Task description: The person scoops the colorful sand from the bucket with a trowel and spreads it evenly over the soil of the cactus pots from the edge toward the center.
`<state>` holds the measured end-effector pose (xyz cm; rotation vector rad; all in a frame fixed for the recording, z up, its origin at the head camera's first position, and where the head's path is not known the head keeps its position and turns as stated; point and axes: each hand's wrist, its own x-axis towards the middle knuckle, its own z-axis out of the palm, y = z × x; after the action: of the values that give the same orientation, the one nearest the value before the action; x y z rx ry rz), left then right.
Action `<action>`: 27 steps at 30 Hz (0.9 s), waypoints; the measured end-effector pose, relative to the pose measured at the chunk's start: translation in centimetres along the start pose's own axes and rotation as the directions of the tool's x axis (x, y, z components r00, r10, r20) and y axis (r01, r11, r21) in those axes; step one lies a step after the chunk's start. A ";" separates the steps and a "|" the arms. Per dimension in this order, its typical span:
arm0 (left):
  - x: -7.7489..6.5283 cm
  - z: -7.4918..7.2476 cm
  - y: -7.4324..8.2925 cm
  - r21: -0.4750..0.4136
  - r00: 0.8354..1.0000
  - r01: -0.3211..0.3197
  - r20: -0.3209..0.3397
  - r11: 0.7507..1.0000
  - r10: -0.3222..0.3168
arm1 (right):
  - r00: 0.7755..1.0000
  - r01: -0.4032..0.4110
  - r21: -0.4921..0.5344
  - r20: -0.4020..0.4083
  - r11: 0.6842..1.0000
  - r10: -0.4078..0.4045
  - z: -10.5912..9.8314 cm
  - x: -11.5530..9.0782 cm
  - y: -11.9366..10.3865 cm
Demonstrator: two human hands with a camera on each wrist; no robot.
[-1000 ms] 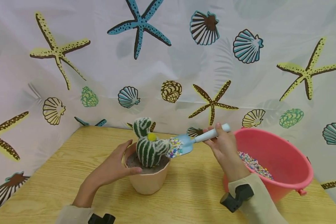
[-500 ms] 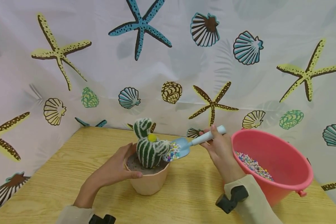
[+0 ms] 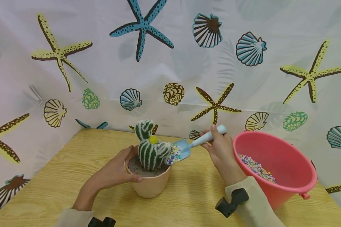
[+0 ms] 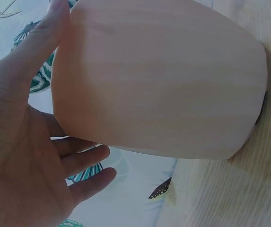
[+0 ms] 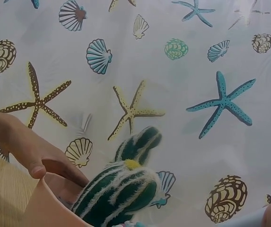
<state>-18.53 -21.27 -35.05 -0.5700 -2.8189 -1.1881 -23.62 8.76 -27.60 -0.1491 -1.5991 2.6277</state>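
Note:
A peach flower pot with grey soil stands on the wooden table, a fuzzy striped cactus with a yellow bloom planted in it. My left hand grips the pot's left side, thumb over the front rim; in the left wrist view, its fingers reach along the pot's outer wall. My right hand holds the pale handle of a light-blue trowel. Colourful pebbles lie on the blade, whose tip overlaps the pot's right rim beside the cactus. The right wrist view shows the cactus close up.
Right of the pot is a pink bucket, tilted, with more colourful pebbles inside. It sits close against my right forearm. Behind the table hangs a white curtain printed with starfish and shells.
My right hand has moved left and slightly down with the trowel, bringing the blade tip from beside the cactus to the pot's right rim. My left hand keeps its hold on the pot.

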 end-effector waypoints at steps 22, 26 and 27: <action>-0.2 -0.3 0.4 0.011 0.999 0.048 0.015 0.999 -0.048 | 0.992 0.118 -0.113 0.045 0.987 -0.114 1.3 -0.4 0.0; -0.1 -0.4 0.4 0.015 0.999 0.051 0.019 0.999 -0.051 | 0.989 0.135 -0.134 0.075 0.982 -0.125 1.7 -0.6 -0.3; -0.1 -0.3 0.4 0.015 0.998 0.054 0.020 0.998 -0.055 | 0.988 0.139 -0.139 0.082 0.981 -0.128 1.7 -0.7 -0.3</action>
<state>-18.33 -21.28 -34.55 -0.5109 -2.8759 -1.1757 -23.14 7.31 -26.50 0.0468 -1.7556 2.4446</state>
